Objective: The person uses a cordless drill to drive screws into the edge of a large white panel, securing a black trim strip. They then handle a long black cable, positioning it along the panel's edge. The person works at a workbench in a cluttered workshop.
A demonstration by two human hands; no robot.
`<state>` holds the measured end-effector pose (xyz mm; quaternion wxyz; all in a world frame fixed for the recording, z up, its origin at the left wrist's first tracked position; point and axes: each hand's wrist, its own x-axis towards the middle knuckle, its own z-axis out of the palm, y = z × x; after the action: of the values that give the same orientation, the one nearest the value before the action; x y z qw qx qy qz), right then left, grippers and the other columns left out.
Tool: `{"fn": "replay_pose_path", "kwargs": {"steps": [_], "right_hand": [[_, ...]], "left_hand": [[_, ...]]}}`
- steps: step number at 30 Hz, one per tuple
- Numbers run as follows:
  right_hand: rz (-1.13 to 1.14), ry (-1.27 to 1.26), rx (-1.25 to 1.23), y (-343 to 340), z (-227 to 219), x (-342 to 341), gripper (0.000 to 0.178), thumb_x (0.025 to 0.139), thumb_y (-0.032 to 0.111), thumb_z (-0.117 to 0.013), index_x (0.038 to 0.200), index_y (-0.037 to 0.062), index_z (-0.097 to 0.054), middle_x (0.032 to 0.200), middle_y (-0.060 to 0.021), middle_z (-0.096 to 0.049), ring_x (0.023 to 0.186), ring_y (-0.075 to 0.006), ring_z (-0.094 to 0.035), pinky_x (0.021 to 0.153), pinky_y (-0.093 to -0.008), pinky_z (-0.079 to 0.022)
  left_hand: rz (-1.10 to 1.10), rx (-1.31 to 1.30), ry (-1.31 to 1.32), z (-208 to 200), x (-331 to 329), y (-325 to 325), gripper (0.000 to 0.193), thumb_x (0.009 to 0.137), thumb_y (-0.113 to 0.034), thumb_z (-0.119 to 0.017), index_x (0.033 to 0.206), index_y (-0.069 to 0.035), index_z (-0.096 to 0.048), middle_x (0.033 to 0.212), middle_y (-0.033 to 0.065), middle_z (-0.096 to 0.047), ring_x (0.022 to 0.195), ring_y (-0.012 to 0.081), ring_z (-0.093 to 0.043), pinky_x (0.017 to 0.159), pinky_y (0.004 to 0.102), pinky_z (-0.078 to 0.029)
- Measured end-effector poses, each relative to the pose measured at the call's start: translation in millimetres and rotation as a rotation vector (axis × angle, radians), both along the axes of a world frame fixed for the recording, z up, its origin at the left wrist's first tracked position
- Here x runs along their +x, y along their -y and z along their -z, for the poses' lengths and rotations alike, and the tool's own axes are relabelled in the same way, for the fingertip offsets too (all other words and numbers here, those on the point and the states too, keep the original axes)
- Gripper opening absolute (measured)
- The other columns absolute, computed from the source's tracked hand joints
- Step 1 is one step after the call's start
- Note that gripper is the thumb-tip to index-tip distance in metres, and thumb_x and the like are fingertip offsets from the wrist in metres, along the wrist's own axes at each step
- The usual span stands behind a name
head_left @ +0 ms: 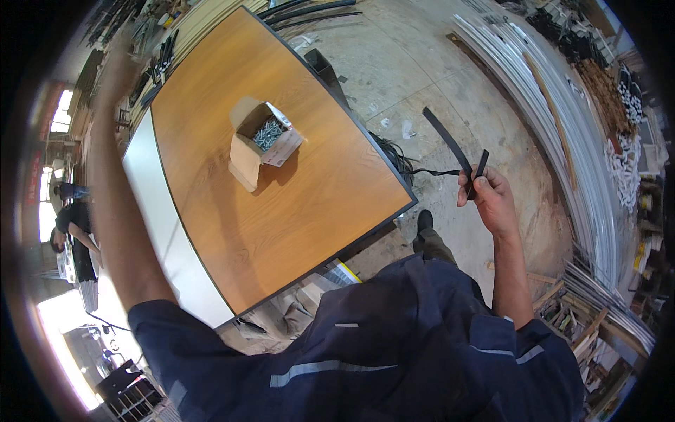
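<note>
My right hand [492,200] is closed round a black flexible strip [448,139], pinching it between thumb and fingers. One end stands up to the left, a short bit sticks up beside the thumb, and another length runs left to a tangled black bundle [395,156] by the table edge. My left arm reaches far up along the left side; my left hand [124,65] is blurred there, and its fingers cannot be made out. On the wood-grain tabletop [232,239] sits an open cardboard box [283,149] with its flaps up, holding many metal screws [268,133].
A white panel [169,239] borders the tabletop's left side. Long pale profiles [548,119] lie stacked on the floor at right. Dark strips [309,13] lie beyond the table's far end. A person in dark clothes [76,228] stands at far left.
</note>
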<state>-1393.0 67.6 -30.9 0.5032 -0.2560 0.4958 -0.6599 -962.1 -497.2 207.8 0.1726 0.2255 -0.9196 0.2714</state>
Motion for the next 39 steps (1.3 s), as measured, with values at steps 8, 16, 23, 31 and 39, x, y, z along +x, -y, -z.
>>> {"fn": "replay_pose_path", "kwargs": {"steps": [8,16,23,31,39], "right_hand": [[0.075,-0.023,-0.154,3,-34,-12,0.028,0.100,0.024,-0.064,0.114,-0.0001,-0.062,0.103,-0.0139,-0.068,0.073,-0.0230,-0.068,0.068,-0.0360,-0.055],[-0.521,-0.214,-0.365,89,-151,43,0.025,0.101,0.017,-0.061,0.113,-0.0036,-0.062,0.105,-0.0170,-0.070,0.082,-0.0220,-0.070,0.071,-0.0343,-0.056],[-0.657,-0.064,-0.605,118,-178,49,0.023,0.101,0.015,-0.059,0.104,-0.0062,-0.068,0.083,-0.0128,-0.073,0.072,-0.0165,-0.072,0.068,-0.0279,-0.059],[-0.517,-0.166,-0.600,106,-174,28,0.039,0.104,0.023,-0.056,0.134,-0.0023,-0.059,0.121,-0.0176,-0.070,0.090,-0.0160,-0.071,0.074,-0.0278,-0.056],[-0.717,-0.381,-0.244,84,-26,89,0.047,0.102,0.009,-0.048,0.148,0.0020,-0.050,0.138,-0.0094,-0.062,0.101,-0.0156,-0.069,0.074,-0.0267,-0.056]], "left_hand": [[-0.198,1.503,-0.719,185,-182,-381,0.043,0.095,-0.014,-0.067,0.135,-0.005,-0.060,0.090,0.0098,-0.068,0.073,0.0161,-0.062,0.068,0.0341,-0.053],[0.089,1.715,-1.189,212,-255,-448,0.049,0.096,-0.010,-0.065,0.142,-0.003,-0.049,0.114,0.0083,-0.066,0.095,0.0221,-0.063,0.083,0.0349,-0.052],[0.261,0.981,-0.661,153,-239,-420,0.032,0.093,-0.001,-0.061,0.125,0.003,-0.059,0.117,0.0170,-0.065,0.113,0.0316,-0.061,0.100,0.0389,-0.046],[0.074,1.283,-1.426,59,-179,-427,0.045,0.111,-0.031,-0.038,0.103,0.007,-0.062,0.100,0.0219,-0.070,0.077,0.0266,-0.072,0.068,0.0355,-0.061],[0.203,0.883,-1.761,-24,-10,-520,0.040,0.111,-0.036,-0.035,0.103,-0.001,-0.052,0.107,0.0282,-0.067,0.084,0.0387,-0.074,0.069,0.0433,-0.065]]}}
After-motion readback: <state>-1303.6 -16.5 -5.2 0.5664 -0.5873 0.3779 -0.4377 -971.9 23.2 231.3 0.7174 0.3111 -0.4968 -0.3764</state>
